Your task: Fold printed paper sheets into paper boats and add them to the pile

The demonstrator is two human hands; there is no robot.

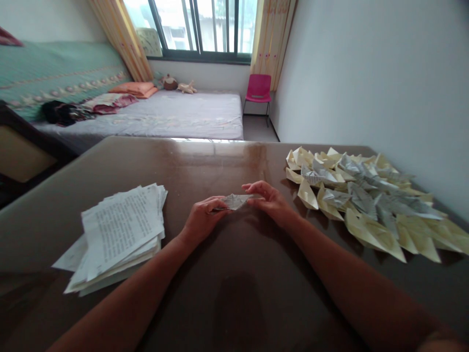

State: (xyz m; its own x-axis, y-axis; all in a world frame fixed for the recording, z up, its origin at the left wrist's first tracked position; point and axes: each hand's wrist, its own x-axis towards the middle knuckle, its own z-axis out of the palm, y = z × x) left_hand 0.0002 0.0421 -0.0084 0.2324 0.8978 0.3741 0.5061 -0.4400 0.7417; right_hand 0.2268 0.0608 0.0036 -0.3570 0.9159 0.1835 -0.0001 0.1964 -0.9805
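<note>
A small folded paper boat (235, 201), greyish with print on it, is held between my two hands just above the brown table. Its left end is pinched by my left hand (205, 215), thumb below and fingers above. At the opposite end, my right hand (269, 200) grips the paper between thumb and fingers, with the index finger raised a little. Part of the boat is hidden by the fingers at both ends.
A stack of printed sheets (122, 230) lies on the left of the glossy table (234, 303). Many folded paper boats (362, 195), cream and grey, crowd the right side near the wall. Beyond the table are a bed (190, 115) and a pink chair (258, 89).
</note>
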